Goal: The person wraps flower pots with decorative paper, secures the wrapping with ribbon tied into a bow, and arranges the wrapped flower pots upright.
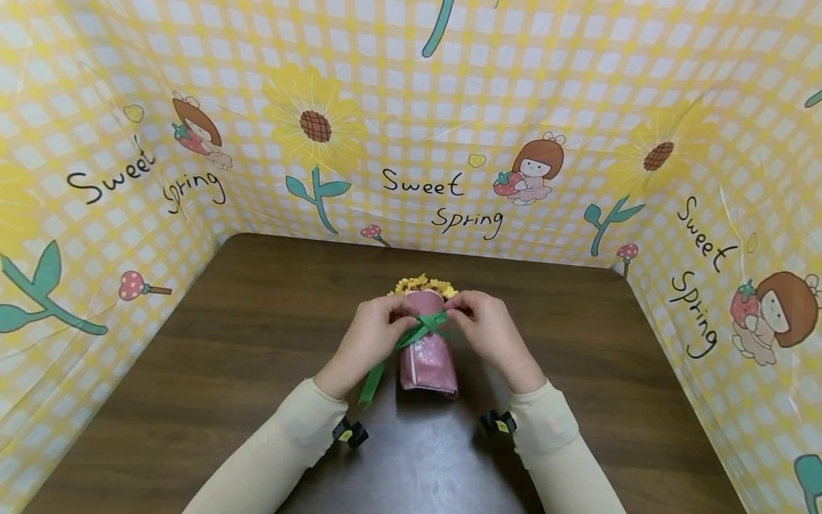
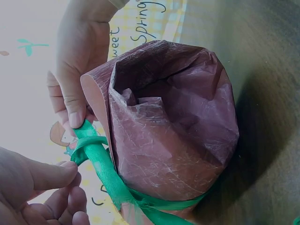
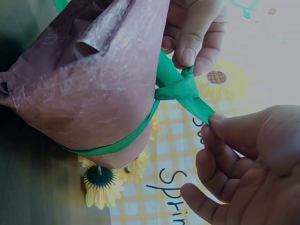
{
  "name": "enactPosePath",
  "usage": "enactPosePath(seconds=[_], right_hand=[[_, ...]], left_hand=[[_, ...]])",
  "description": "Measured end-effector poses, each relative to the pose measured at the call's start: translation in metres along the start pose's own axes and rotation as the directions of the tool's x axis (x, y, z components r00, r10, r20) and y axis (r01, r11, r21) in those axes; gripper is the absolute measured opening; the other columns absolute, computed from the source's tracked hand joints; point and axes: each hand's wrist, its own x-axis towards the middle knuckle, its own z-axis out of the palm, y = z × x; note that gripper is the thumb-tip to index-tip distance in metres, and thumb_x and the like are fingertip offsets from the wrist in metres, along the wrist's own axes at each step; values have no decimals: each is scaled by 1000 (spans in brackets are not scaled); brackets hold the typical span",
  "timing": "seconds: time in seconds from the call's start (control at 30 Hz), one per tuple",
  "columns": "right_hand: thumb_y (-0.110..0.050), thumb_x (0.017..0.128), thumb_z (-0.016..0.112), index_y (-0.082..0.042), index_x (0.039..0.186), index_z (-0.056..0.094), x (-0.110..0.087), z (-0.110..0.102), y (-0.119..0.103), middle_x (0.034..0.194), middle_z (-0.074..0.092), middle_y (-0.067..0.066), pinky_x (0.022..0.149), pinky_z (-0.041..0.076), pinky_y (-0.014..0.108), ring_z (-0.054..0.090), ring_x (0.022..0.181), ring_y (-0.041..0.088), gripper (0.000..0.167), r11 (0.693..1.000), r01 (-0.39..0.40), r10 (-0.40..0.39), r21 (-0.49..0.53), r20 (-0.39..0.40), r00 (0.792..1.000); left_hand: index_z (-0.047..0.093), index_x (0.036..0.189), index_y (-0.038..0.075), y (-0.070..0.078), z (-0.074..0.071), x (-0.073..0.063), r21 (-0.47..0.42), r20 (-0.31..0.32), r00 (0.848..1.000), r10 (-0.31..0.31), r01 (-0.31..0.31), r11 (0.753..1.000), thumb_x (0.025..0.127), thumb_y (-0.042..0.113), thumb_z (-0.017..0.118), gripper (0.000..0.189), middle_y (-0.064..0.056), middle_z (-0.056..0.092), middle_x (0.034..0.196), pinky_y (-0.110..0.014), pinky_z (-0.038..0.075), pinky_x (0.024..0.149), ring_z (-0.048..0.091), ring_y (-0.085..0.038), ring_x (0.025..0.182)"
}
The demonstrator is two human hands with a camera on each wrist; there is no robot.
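Note:
A bouquet of yellow flowers (image 1: 420, 284) in pink wrapping paper (image 1: 429, 365) lies on the table, its folded paper base toward me. Round its middle runs a green ribbon (image 1: 427, 327), crossed into a knot on top. My left hand (image 1: 383, 325) pinches a small loop of the ribbon between thumb and forefinger, at the knot's left. Opposite it, my right hand (image 1: 488, 330) pinches a ribbon end, its other fingers loosely bent in the right wrist view. One long ribbon tail (image 1: 371, 387) hangs down on the left. The left wrist view shows the crumpled, hollow paper base (image 2: 187, 103).
The dark wooden table (image 1: 270, 335) stretches out on both sides of the bouquet. A yellow checked cloth (image 1: 411, 128) with printed flowers and figures stands as a wall behind and at both sides. Small black cameras (image 1: 350, 432) sit at both wrists.

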Motion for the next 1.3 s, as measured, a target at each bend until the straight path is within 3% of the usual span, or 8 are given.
enactPosePath(seconds=[0.37,0.7,1.3], right_hand=[[-18,99,69,-14,97,72,0,-1,1,94,69,0,68,50,33,58,78,16,5,1000,-10,10,-1,-10,1000],[-18,98,71,-14,97,73,1,-1,3,93,71,0,72,51,33,60,80,16,5,1000,-19,18,-14,-34,999],[-18,98,71,-13,96,73,1,-5,5,90,70,0,68,48,33,58,76,16,5,999,-28,28,-17,-18,999]], left_hand=[[77,94,18,0,-2,1,-2,15,1000,-2,2,1000,96,13,73,7,6,73,89,-31,54,69,63,-13,79],[78,92,20,-1,-4,0,7,7,1000,16,-16,1000,95,13,74,8,7,73,87,-30,54,67,63,-12,77],[78,92,20,0,-8,0,3,40,999,-32,32,999,95,13,74,9,2,72,85,-31,53,64,61,-15,74]])
